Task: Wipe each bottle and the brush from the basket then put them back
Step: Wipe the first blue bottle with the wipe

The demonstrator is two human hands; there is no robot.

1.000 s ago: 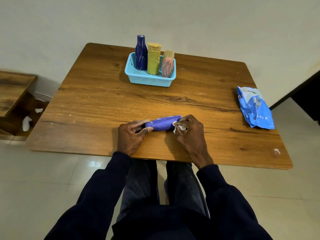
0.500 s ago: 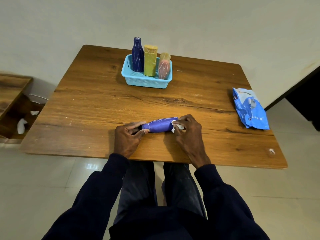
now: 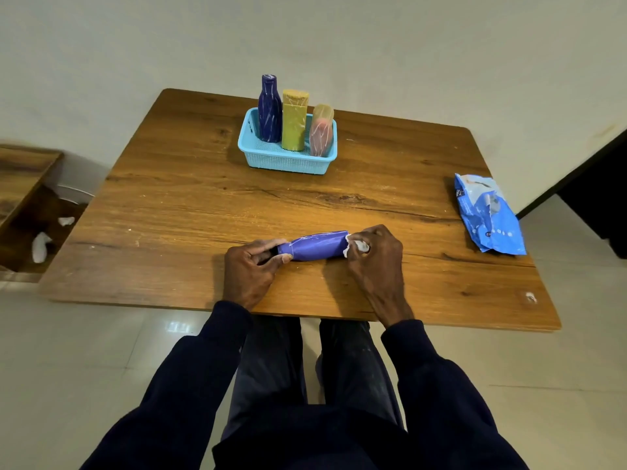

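In the head view we see a purple bottle (image 3: 317,246) lying on its side on the wooden table (image 3: 190,205), just below the middle of the frame and near the table's near edge. Our left hand (image 3: 249,269) grips its narrow end, fingers and thumb curled round it. Our right hand (image 3: 375,256) is curled round a crumpled white wipe (image 3: 359,246) and presses it against the bottle's wide end. Well apart from this, toward the top centre of the frame, a light blue basket (image 3: 288,162) holds three upright things in a row: a dark blue bottle (image 3: 269,110) on the left, a yellow item (image 3: 294,123) with a rough top in the middle, and a pink bottle (image 3: 321,134) on the right. We cannot tell which is the brush. A blue packet (image 3: 488,215) lies at the right edge of the table.
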